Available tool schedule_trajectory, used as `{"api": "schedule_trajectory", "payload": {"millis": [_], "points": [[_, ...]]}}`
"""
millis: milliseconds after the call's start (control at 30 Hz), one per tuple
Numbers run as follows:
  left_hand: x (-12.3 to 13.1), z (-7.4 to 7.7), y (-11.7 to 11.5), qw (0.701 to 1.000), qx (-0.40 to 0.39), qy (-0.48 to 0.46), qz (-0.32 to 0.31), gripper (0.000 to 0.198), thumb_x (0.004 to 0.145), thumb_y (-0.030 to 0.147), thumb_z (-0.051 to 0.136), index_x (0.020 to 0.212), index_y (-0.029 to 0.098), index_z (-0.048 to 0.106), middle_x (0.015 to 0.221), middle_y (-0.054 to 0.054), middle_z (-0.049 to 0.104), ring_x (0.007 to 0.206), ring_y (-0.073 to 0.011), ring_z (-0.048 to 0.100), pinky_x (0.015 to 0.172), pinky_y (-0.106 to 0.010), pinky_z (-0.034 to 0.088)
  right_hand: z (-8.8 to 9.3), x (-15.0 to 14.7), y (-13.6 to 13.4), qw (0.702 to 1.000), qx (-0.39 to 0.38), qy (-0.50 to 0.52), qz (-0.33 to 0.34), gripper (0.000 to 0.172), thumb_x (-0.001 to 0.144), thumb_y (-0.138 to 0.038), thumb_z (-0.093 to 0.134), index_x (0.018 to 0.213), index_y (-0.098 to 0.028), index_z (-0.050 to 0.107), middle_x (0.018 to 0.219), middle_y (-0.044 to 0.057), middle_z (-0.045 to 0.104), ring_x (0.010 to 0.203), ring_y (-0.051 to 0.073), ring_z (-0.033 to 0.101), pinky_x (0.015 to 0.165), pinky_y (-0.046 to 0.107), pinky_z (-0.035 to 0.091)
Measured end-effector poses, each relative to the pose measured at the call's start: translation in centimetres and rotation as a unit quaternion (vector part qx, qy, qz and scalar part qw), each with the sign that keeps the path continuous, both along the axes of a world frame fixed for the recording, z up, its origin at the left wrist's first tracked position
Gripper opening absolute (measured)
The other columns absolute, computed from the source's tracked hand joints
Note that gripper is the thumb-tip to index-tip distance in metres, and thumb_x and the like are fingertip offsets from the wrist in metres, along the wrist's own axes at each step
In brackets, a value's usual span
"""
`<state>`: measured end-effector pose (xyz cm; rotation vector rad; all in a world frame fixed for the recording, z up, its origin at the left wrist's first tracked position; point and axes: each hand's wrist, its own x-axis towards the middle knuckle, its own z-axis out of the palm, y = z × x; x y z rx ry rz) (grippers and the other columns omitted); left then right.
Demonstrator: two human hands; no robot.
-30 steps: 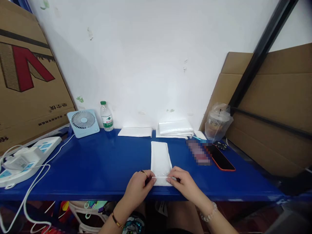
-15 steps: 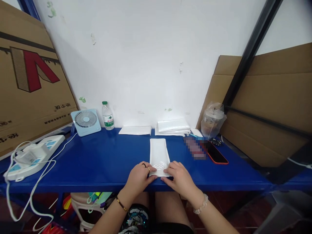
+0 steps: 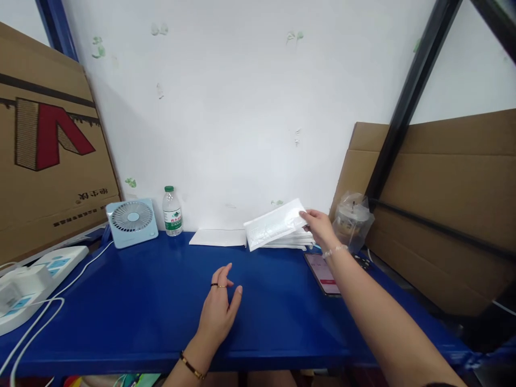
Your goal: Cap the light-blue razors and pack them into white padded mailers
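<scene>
A white padded envelope (image 3: 274,224) is raised at a slant over the stack of white padded envelopes (image 3: 288,241) by the wall. My right hand (image 3: 319,224) pinches its right end between thumb and fingers. My left hand (image 3: 220,303) hovers above the blue table (image 3: 161,301), empty, with the thumb apart from the fingers. Left of the stack lies a flat white sheet or envelope (image 3: 217,237); which of the two I cannot tell. A phone (image 3: 324,275) with a lit pinkish screen rests on the table, partly covered by my right forearm.
At the back left stand a light blue fan (image 3: 133,221) and a water bottle (image 3: 172,212). A power strip (image 3: 60,263) with cables lies at the left. Behind my right arm is a bagged drink cup (image 3: 351,220). Cardboard (image 3: 439,209) lines the right side.
A white envelope that lay under both hands at the front edge is gone from there. My right hand has moved to the back right, holding one up; my left hand has come off and opened.
</scene>
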<state>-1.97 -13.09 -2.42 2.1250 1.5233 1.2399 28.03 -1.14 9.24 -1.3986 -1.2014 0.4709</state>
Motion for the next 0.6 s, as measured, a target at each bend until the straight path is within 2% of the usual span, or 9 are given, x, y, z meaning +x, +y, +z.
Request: {"api": "schedule_trajectory", "payload": {"millis": [67,133,233,300,367,433,467,533,600], "points": [[0.3,-0.2,0.0,1.000,-0.007,0.014,-0.012,0.049,0.089,0.036,0.038,0.137,0.024,0.030,0.128,-0.012,0.042,0.091,-0.0207,0.059,0.076,-0.037,0.051,-0.4,1.8,2.9,0.999,-0.015,0.004,-0.032,0.023,0.074,-0.035,0.058,0.075,-0.012,0.061,0.061,0.004,0.059,0.053,0.014,0.053,0.050,0.025,0.040],[0.5,-0.3,-0.1,1.000,-0.011,0.022,-0.014,0.047,0.089,0.036,0.038,0.135,0.026,0.033,0.131,-0.011,0.040,0.089,-0.0196,0.059,0.074,-0.035,0.052,-1.5,3.4,4.4,0.997,-0.034,-0.012,-0.072,0.020,0.070,-0.033,0.060,0.068,-0.012,0.061,0.060,0.007,0.060,0.061,0.019,0.058,0.055,0.028,0.042],[0.5,-0.4,-0.1,0.999,-0.017,0.033,-0.013,0.046,0.089,0.035,0.038,0.134,0.027,0.034,0.133,-0.010,0.038,0.090,-0.0193,0.058,0.075,-0.035,0.051,-3.3,4.8,5.2,0.989,-0.057,-0.056,-0.127,0.013,0.062,-0.025,0.066,0.062,-0.012,0.062,0.078,0.017,0.064,0.091,0.032,0.058,0.070,0.036,0.043],[0.5,-0.6,-0.1,0.999,-0.015,0.042,-0.015,0.046,0.089,0.035,0.038,0.134,0.027,0.033,0.134,-0.010,0.037,0.091,-0.0197,0.058,0.078,-0.037,0.050,-3.9,4.5,5.4,0.981,-0.046,-0.095,-0.161,0.020,0.063,-0.024,0.066,0.077,-0.010,0.067,0.107,0.022,0.059,0.112,0.036,0.046,0.082,0.041,0.040],[0.4,-0.8,-0.1,0.999,-0.012,0.047,-0.019,0.047,0.089,0.033,0.038,0.135,0.027,0.032,0.135,-0.010,0.037,0.092,-0.0204,0.057,0.080,-0.037,0.050,-4.3,2.4,5.9,0.969,-0.001,-0.183,-0.168,0.034,0.070,-0.029,0.061,0.099,-0.011,0.064,0.127,0.021,0.048,0.122,0.035,0.036,0.091,0.045,0.035],[0.4,-1.0,0.0,0.998,-0.014,0.049,-0.025,0.049,0.088,0.031,0.039,0.136,0.027,0.031,0.135,-0.010,0.036,0.093,-0.0211,0.057,0.079,-0.037,0.049,-4.9,-1.3,6.5,0.944,0.056,-0.313,-0.089,0.038,0.078,-0.032,0.055,0.110,-0.013,0.061,0.128,0.018,0.047,0.121,0.031,0.038,0.096,0.044,0.032],[0.4,-1.1,0.0,0.998,-0.016,0.049,-0.028,0.049,0.087,0.030,0.039,0.136,0.027,0.031,0.136,-0.010,0.036,0.093,-0.0213,0.057,0.080,-0.037,0.049,-5.3,-3.6,6.8,0.929,0.070,-0.363,0.014,0.036,0.081,-0.032,0.052,0.111,-0.014,0.060,0.123,0.015,0.052,0.117,0.027,0.044,0.097,0.041,0.033],[0.4,-1.2,0.0,0.998,-0.023,0.047,-0.031,0.051,0.086,0.029,0.040,0.136,0.027,0.030,0.136,-0.011,0.036,0.095,-0.0219,0.057,0.082,-0.037,0.048,-6.7,-8.5,7.1,0.868,0.061,-0.447,0.207,0.041,0.080,-0.029,0.053,0.119,-0.016,0.056,0.122,0.012,0.055,0.114,0.024,0.048,0.098,0.036,0.033],[0.4,-1.3,0.0,0.998,-0.036,0.038,-0.034,0.052,0.086,0.028,0.041,0.137,0.026,0.031,0.135,-0.011,0.037,0.095,-0.0220,0.056,0.084,-0.039,0.047,-8.5,-12.6,7.3,0.848,0.052,-0.466,0.245,0.051,0.070,-0.023,0.063,0.120,-0.015,0.055,0.127,0.013,0.053,0.119,0.027,0.044,0.100,0.037,0.031]]}}
